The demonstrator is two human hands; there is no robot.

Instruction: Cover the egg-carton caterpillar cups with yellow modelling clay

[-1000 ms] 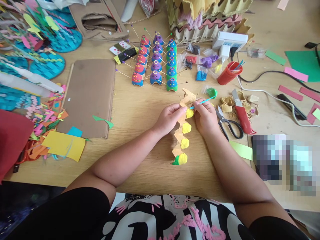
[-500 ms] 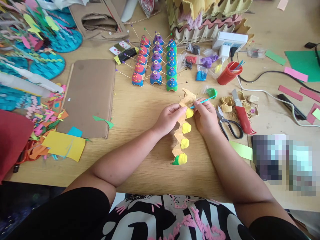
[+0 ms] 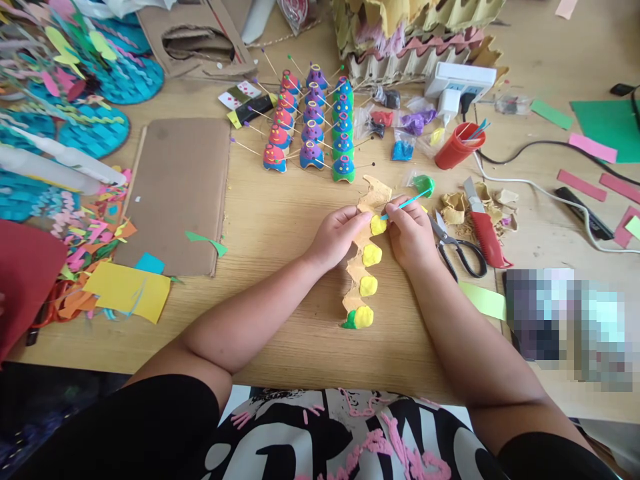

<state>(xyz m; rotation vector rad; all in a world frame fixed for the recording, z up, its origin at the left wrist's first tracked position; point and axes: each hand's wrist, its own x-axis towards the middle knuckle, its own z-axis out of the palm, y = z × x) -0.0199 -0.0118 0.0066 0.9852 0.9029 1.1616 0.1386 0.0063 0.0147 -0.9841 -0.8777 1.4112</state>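
With my left hand I am steadying the tan carton strip, its grip clamped on the far part, thumb on top and the fingers mostly hidden. My right hand is closing thumb and fingers around a thin blue stick, the stick's lower tip resting at the farthest of the yellow clay caps; whether this hand is also touching the carton I cannot tell.

The strip is standing out toward me over the middle of the surface, between the two forearms, with a green clay patch showing at its near end beside the last cap. I cannot make out whether that end is resting on the wood.

I am judging the strip as very light and fairly stiff along its length, but fragile at the jagged edges, where molded pulp could be creasing or tearing. The clay is looking soft and easily dented, so I am favoring the bare tan side for a hold, pinching lightly and leaving the caps alone.

A green clay lump is lying just beyond the right hand, and scissors are lying to its right.
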